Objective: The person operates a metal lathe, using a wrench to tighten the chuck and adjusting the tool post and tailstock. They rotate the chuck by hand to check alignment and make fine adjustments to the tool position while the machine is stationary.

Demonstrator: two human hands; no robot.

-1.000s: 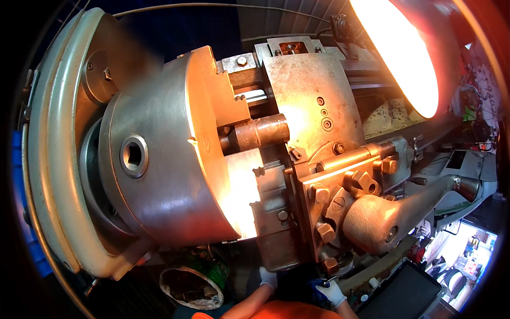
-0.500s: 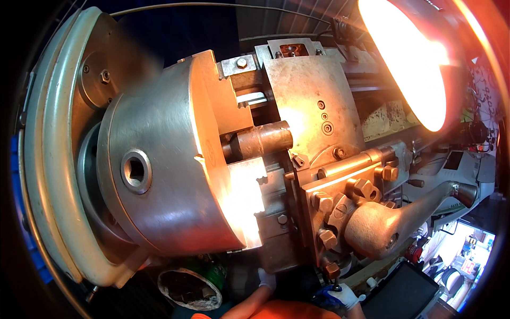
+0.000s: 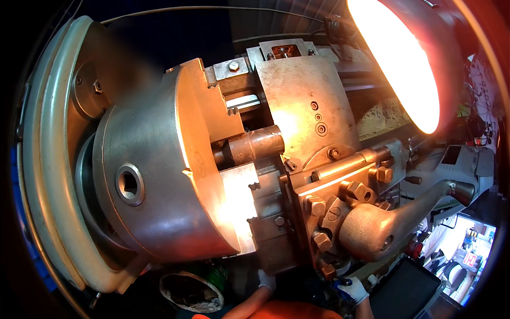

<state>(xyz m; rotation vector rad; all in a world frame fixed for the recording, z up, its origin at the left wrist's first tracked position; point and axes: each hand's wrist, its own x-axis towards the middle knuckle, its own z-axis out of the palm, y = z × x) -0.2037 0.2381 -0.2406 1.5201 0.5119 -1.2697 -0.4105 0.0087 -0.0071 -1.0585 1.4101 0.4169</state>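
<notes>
Both my hands wear white gloves and show small at the lower edge. My left hand [image 3: 266,280] is beneath the lathe's front side, right of a bucket; its fingers are mostly hidden in shadow. My right hand [image 3: 355,291] has its fingers, bluish at the front, curled round a small dark handle [image 3: 343,283] below the tool post [image 3: 334,204]. Above my hands, a large three-jaw chuck [image 3: 154,165] grips a stepped brown metal cylinder [image 3: 257,145]. The tool post carries several square-headed bolts and a thick clamping lever [image 3: 393,226].
A lit lamp [image 3: 396,64] glares over the upper right. The cross slide [image 3: 303,90] lies behind the workpiece. A pale curved guard [image 3: 45,159] stands left of the chuck. Lower left is a dirty bucket [image 3: 186,291]; lower right, a dark tray [image 3: 402,292].
The view has shifted slightly, so the lathe appears further left. My right hand has moved a little right and up with the handle. My left hand stays about where it was.
</notes>
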